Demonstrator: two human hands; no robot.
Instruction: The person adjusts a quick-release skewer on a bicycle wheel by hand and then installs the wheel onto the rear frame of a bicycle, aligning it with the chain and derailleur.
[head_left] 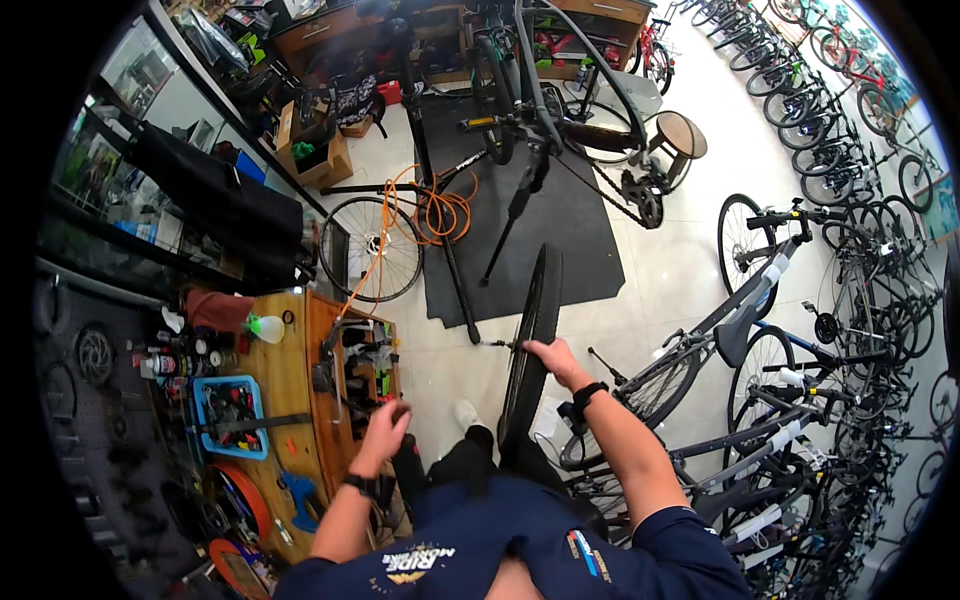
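A bicycle wheel with a black knobby tyre [545,300] stands upright in front of me, seen nearly edge-on. My right hand [557,362], with a black watch on the wrist, is closed on the tyre's right side. The axle end [495,343] sticks out to the left of the wheel. My left hand [382,432] is raised beside the workbench [300,375], apart from the wheel. Its fingers are curled together, and whatever they hold, if anything, is too small to make out. Ahead, a bicycle frame [545,110] hangs on a black repair stand [418,120].
An orange hose [440,215] lies coiled over the stand's leg, near another wheel [325,250]. A blue tray [198,400] of small parts sits on the bench. A black mat [580,255] and a round stool [677,130] lie ahead. Parked bicycles [730,335] line the right.
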